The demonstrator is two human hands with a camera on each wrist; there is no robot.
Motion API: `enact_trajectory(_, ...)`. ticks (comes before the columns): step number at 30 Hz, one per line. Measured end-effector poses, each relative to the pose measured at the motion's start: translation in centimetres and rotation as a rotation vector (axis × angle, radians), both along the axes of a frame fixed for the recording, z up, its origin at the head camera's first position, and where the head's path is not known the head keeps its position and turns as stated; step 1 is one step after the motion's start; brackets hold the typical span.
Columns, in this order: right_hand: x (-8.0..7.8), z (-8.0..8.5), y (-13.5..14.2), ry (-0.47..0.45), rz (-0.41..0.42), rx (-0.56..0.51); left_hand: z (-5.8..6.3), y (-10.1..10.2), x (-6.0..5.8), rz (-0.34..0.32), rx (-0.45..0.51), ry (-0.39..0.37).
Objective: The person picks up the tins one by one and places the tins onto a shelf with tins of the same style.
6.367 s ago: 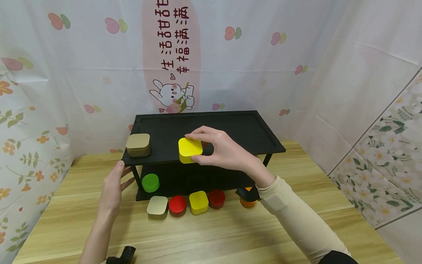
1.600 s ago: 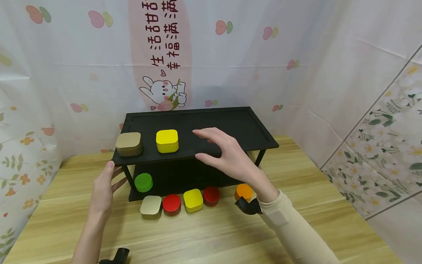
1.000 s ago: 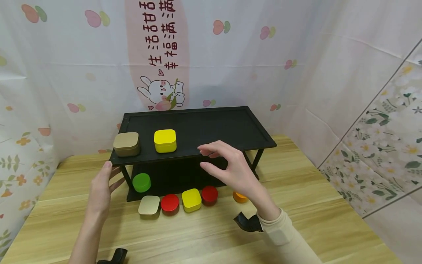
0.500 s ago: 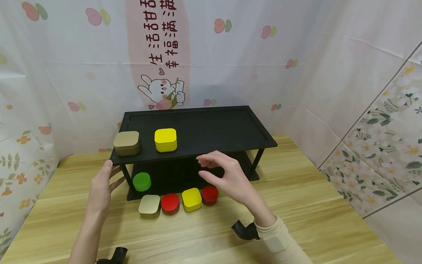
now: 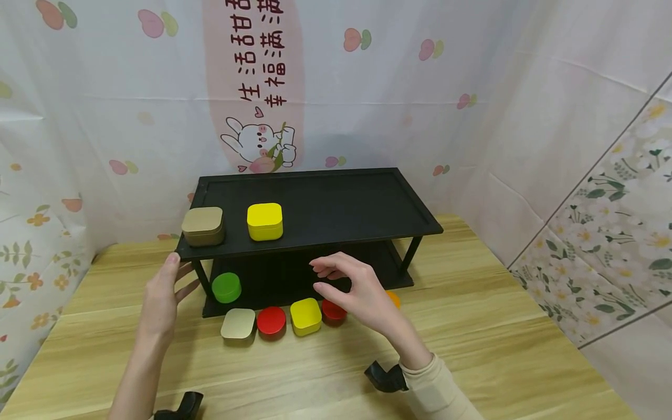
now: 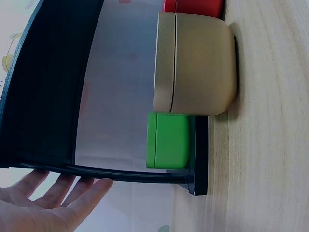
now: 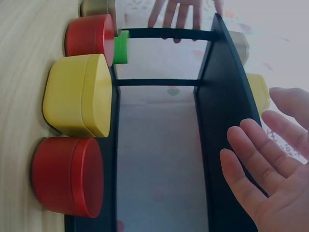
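Note:
My left hand (image 5: 160,297) touches the left end of the black two-tier rack (image 5: 325,204) with extended fingers (image 6: 91,198), the thumb by the top shelf's corner. My right hand (image 5: 359,289) hovers before the rack's front edge, thumb and fingers apart, holding nothing. Below it sits a dark red round tin (image 5: 332,315), partly hidden. Left of that stand a yellow square tin (image 5: 305,317), a red round tin (image 5: 271,322) and a beige square tin (image 5: 238,325). On the top shelf are a tan square tin (image 5: 203,226) and a yellow square tin (image 5: 265,221).
A green round tin (image 5: 226,287) sits on the lower shelf at the left. An orange tin (image 5: 394,299) shows behind my right wrist. Everything stands on a wooden table (image 5: 294,379), with a printed curtain (image 5: 367,105) behind the rack.
The yellow square tin, earlier pinched in my right hand, now stands on the top shelf. My right hand has let go and moved down toward the front row. The left hand stays at the rack.

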State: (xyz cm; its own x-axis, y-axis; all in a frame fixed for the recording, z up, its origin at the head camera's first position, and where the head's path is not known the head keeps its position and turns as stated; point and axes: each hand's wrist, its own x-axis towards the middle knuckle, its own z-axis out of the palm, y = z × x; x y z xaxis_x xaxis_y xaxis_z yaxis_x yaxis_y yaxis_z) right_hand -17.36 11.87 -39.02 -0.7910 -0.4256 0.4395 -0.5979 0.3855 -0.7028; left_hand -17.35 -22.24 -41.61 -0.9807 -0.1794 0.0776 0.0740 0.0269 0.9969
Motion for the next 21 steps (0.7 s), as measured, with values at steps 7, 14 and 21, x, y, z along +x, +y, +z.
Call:
enact_trajectory(7,-0.2,-0.6,-0.1,-0.047,-0.003,0.019,0.0,0.0,-0.1,0.01,-0.005,-0.007)
enact_trajectory(14,-0.5,-1.1,-0.1,-0.082,-0.016,0.061,-0.2,0.0,-0.1,-0.004,0.015,-0.006)
enact_trajectory(21,-0.8,-1.4,-0.2,-0.096,-0.02,0.077,-0.2,-0.1,-0.1,-0.008,0.02,0.002)
